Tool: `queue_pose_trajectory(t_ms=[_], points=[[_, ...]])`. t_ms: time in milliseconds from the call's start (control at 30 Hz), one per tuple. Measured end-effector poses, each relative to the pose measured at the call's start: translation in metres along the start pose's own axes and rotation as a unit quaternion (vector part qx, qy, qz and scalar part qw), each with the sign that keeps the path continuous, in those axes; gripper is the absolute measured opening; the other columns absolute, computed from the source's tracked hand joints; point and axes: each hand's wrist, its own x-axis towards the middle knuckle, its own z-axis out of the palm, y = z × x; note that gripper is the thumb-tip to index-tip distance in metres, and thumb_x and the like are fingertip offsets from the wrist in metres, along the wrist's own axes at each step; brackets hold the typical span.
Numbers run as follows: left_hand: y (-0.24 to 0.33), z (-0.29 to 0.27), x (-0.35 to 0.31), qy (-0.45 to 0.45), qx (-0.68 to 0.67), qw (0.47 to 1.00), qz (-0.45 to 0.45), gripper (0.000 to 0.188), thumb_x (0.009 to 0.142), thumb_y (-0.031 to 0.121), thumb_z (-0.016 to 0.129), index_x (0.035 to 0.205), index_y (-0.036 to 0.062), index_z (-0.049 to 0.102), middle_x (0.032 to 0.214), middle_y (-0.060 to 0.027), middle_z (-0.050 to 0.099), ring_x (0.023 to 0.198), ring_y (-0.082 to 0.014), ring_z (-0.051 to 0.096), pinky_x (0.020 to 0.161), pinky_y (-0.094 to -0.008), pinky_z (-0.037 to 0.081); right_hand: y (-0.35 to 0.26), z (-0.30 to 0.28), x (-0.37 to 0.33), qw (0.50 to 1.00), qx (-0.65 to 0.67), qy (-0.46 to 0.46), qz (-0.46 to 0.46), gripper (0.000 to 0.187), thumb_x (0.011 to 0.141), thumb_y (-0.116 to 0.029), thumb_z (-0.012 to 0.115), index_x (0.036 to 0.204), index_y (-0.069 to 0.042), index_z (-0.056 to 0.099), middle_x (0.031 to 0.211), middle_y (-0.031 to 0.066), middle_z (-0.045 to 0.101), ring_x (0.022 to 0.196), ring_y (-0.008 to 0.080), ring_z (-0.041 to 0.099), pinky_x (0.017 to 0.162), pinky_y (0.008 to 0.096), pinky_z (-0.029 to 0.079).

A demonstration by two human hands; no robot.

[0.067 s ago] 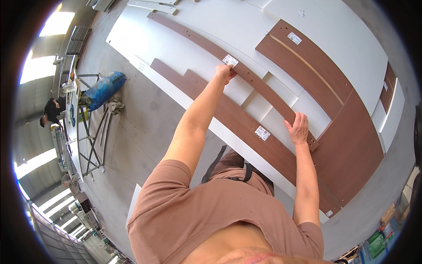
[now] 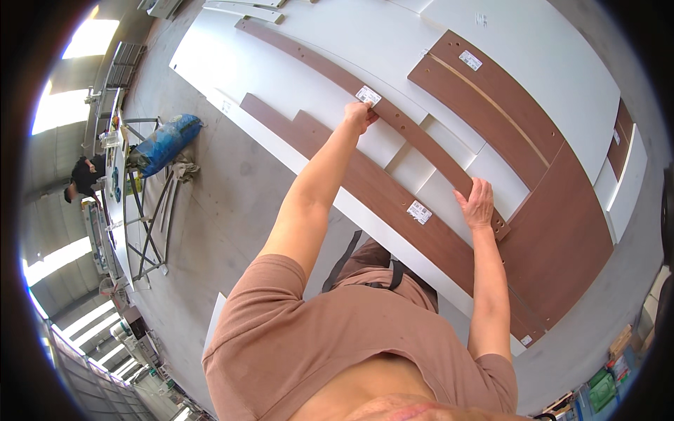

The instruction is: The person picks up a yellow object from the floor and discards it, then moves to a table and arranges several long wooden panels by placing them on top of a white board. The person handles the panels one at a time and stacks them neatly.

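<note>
A long, narrow brown board (image 2: 428, 145) with drilled holes lies slantwise in front of me over white panels. My left hand (image 2: 360, 116) pinches its near edge beside a white paper label (image 2: 368, 96). Toward the board's right end my right hand (image 2: 477, 204) grips it, thumb on the near side and fingers over the top. Closer to my body lies another brown board (image 2: 379, 184) with a label of its own. Beyond the held board rest wider brown panels (image 2: 484, 105), one carrying a pale lengthwise strip. The fingertips under the held board are hidden.
A large white panel (image 2: 309, 163) carries the boards, its near edge close to my waist. At left, a metal-framed table (image 2: 144, 210) holds a blue sack (image 2: 168, 144), with a person in dark clothes (image 2: 88, 175) behind it. Green and blue containers (image 2: 600, 393) stand at lower right.
</note>
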Motion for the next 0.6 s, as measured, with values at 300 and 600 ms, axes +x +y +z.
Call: queue_pose_trajectory(t_ms=[300,600], points=[[0.021,-0.006,0.000,-0.006,0.070,0.995,0.066,0.025,0.099,0.006,0.054,0.115,-0.0138,0.055,0.108,-0.0231,0.065,0.097,-0.0353,0.068,0.087,-0.0443,0.061,0.003,0.011,0.022,1.000,-0.004,0.009,-0.016,0.060,0.081,-0.036,0.077,0.121,-0.001,0.050,0.111,0.0166,0.053,0.104,0.0346,0.054,0.091,0.0438,0.047],[0.001,0.022,-0.001,-0.017,0.220,0.970,0.098,0.024,0.095,0.012,0.063,0.099,-0.0121,0.063,0.087,-0.0198,0.070,0.071,-0.0271,0.072,0.062,-0.0340,0.064,0.026,-0.005,0.007,0.999,-0.028,0.032,-0.009,0.060,0.079,-0.038,0.078,0.119,-0.003,0.051,0.109,0.0142,0.054,0.102,0.0322,0.054,0.089,0.0433,0.047]])
